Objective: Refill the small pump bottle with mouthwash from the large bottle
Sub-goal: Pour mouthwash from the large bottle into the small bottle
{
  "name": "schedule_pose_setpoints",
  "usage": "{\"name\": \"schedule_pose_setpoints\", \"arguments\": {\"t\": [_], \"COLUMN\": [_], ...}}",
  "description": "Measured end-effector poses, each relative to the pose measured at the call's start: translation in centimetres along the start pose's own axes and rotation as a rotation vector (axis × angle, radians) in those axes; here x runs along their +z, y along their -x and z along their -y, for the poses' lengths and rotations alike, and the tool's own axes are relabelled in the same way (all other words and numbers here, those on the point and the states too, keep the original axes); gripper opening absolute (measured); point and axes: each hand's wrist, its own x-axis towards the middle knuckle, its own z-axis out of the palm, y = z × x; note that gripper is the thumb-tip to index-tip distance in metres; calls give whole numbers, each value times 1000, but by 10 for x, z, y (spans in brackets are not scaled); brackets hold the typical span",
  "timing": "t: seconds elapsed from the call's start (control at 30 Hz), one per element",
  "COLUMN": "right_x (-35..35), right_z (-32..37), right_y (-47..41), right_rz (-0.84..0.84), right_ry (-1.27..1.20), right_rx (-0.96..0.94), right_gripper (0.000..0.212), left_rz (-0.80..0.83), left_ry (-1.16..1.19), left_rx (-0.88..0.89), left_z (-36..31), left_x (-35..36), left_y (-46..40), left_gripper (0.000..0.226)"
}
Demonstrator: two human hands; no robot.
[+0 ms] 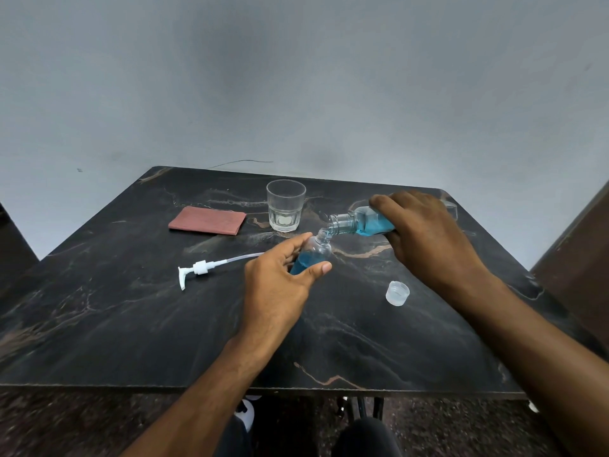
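My left hand point(280, 278) grips the small clear bottle point(314, 253) on the dark marble table point(164, 324). The bottle leans to the right, its mouth is open, and blue mouthwash fills its lower part. My right hand point(425, 232) holds the large bottle point(359, 221) tipped almost flat, its open neck right above the small bottle's mouth. Blue liquid sits in the large bottle's body and a thin stream runs from its neck. The white pump head point(197, 270) with its clear tube lies on the table to the left. The large bottle's clear cap point(397, 293) lies to the right.
An empty drinking glass point(285, 206) stands behind the bottles. A folded reddish cloth point(207, 221) lies at the back left. A grey wall rises behind the table. Dark furniture stands at the far right edge.
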Motion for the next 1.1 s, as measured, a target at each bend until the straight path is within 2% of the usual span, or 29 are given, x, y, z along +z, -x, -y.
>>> {"name": "schedule_pose_setpoints", "arguments": {"t": [1.1], "right_x": [4], "right_z": [-3], "right_y": [-2], "right_rz": [-11], "right_ry": [24], "right_rx": [-17], "right_gripper": [38], "left_rz": [-14], "left_ry": [-6], "left_rx": [15], "left_z": [3], "left_x": [3], "left_y": [-3], "left_gripper": [61]}}
